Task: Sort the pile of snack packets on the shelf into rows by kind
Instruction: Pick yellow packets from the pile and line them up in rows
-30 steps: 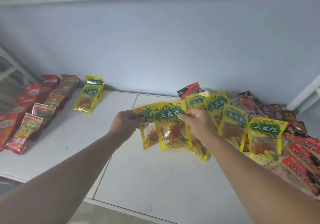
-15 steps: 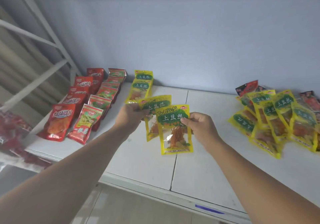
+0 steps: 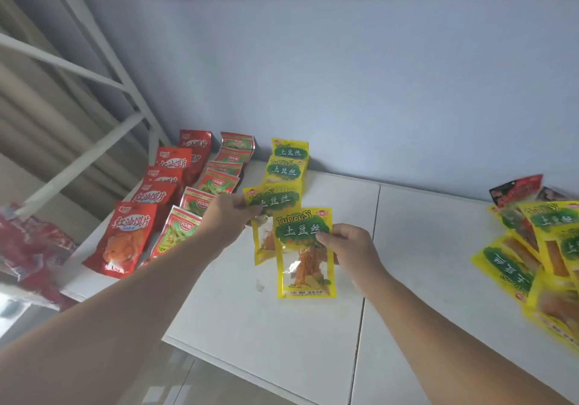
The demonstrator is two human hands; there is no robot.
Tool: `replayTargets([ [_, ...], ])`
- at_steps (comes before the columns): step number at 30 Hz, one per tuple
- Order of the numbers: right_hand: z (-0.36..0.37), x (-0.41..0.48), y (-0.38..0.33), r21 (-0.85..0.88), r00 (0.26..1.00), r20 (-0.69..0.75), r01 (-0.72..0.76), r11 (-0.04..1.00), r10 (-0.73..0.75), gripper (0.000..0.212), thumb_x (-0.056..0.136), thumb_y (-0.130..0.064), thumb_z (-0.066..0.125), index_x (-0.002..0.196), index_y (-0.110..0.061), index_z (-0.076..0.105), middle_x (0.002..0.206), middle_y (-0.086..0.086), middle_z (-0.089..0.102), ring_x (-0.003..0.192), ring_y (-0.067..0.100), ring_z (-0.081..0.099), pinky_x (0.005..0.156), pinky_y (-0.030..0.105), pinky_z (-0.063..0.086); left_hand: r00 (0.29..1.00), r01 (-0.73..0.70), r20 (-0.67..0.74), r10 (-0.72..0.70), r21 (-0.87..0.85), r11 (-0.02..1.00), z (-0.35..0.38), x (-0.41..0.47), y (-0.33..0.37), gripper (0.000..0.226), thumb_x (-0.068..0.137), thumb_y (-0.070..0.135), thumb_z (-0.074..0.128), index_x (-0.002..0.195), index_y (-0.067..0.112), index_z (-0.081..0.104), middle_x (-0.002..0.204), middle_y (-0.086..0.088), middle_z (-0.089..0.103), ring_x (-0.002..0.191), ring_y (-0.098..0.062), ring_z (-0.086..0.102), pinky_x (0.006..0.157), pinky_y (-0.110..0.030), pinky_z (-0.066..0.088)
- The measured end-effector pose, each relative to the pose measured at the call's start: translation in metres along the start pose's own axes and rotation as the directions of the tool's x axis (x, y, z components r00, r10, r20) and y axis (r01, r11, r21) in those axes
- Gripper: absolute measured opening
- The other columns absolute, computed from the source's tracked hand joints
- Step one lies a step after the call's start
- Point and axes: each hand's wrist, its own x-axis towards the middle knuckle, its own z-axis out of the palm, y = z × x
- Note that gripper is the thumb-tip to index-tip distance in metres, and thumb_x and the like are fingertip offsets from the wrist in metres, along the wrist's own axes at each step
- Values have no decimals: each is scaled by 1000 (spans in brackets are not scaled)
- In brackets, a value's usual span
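Each hand holds one yellow packet with a green label above the white shelf (image 3: 313, 326). My left hand (image 3: 228, 216) pinches the top of the farther yellow packet (image 3: 266, 216), just in front of the yellow row (image 3: 286, 166) at the back. My right hand (image 3: 347, 244) pinches the nearer yellow packet (image 3: 302, 254) by its right edge. That packet overlaps the farther one. Left of the yellow row lie a row of red-and-green packets (image 3: 219, 182) and a row of red packets (image 3: 156, 191). The unsorted pile (image 3: 539, 248) is at the right.
A white slanted frame (image 3: 103, 78) stands at the shelf's left end, with a blue wall (image 3: 376, 91) behind. More red packets (image 3: 28, 248) show blurred at the far left edge. The shelf's front edge (image 3: 250, 379) runs below my arms.
Both hands have carried their yellow packets leftward from the pile to the front of the yellow row. The view has swung left, pushing the pile to the right edge.
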Motion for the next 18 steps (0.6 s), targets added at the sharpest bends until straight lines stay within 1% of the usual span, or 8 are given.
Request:
replayTargets([
  [1, 6, 5, -1, -6, 1000, 7, -4, 1000, 4, 16, 79, -30, 78, 85, -15, 78, 85, 16, 76, 83, 39, 74, 78, 54, 61, 1000, 3, -5, -3, 18, 1000, -4, 7, -2, 9, 92, 22, 72, 86, 24, 78, 71, 8, 78, 68, -9, 68, 72, -30, 51],
  [2, 12, 10, -1, -2, 1000, 5, -8, 1000, 8, 15, 81, -27, 77, 84, -12, 78, 81, 15, 76, 76, 34, 74, 68, 45, 63, 1000, 3, -9, -3, 35, 999, -8, 15, -5, 9, 93, 23, 72, 86, 24, 78, 68, 10, 76, 66, -8, 66, 71, -29, 51],
  [4, 25, 18, 0, 22, 1000, -12, -25, 999, 26, 10, 87, -16, 74, 83, -7, 76, 67, 6, 71, 58, 13, 67, 51, 24, 53, 1000, -10, 3, 10, 68, 998, -13, 30, -10, 10, 93, 24, 72, 86, 23, 78, 67, 10, 72, 62, -8, 62, 67, -27, 49],
  [7, 49, 33, 6, 4, 996, -63, -64, 998, 64, 11, 88, -16, 73, 79, -10, 75, 55, -7, 64, 45, 3, 55, 49, 18, 44, 996, -20, 92, 7, 143, 989, -15, 61, -16, 12, 95, 28, 69, 88, 25, 78, 69, 9, 73, 58, -4, 59, 61, -25, 46],
  [9, 67, 42, 11, 7, 990, -121, -75, 997, 76, 12, 88, -18, 74, 77, -12, 75, 57, -7, 66, 46, 1, 55, 48, 12, 42, 988, -32, 152, 8, 156, 987, -16, 84, -21, 14, 95, 29, 69, 88, 22, 79, 75, 2, 76, 63, -12, 60, 66, -28, 48],
  [12, 97, 53, 13, 23, 968, -224, -107, 994, 110, 13, 87, -18, 74, 78, -8, 74, 68, 2, 71, 57, 4, 60, 55, 16, 43, 973, -48, 229, 4, 186, 981, -15, 117, -29, 20, 94, 34, 70, 89, 17, 79, 81, -10, 77, 65, -19, 60, 67, -31, 48],
  [15, 125, 64, 15, 12, 943, -313, -118, 993, 116, 14, 87, -18, 74, 76, -11, 73, 69, 1, 69, 62, 7, 60, 56, 17, 43, 947, -96, 322, 15, 235, 967, -12, 141, -32, 27, 98, 39, 64, 92, 15, 76, 71, -6, 65, 63, -19, 56, 62, -27, 42],
  [18, 140, 74, 12, -33, 900, -422, -139, 990, 113, 17, 89, -20, 73, 81, -5, 73, 73, 4, 68, 66, 13, 60, 59, 24, 41, 918, -152, 393, 45, 246, 957, -10, 159, -30, 32, 103, 36, 55, 102, 9, 72, 73, -5, 60, 66, -20, 55, 65, -29, 41],
])
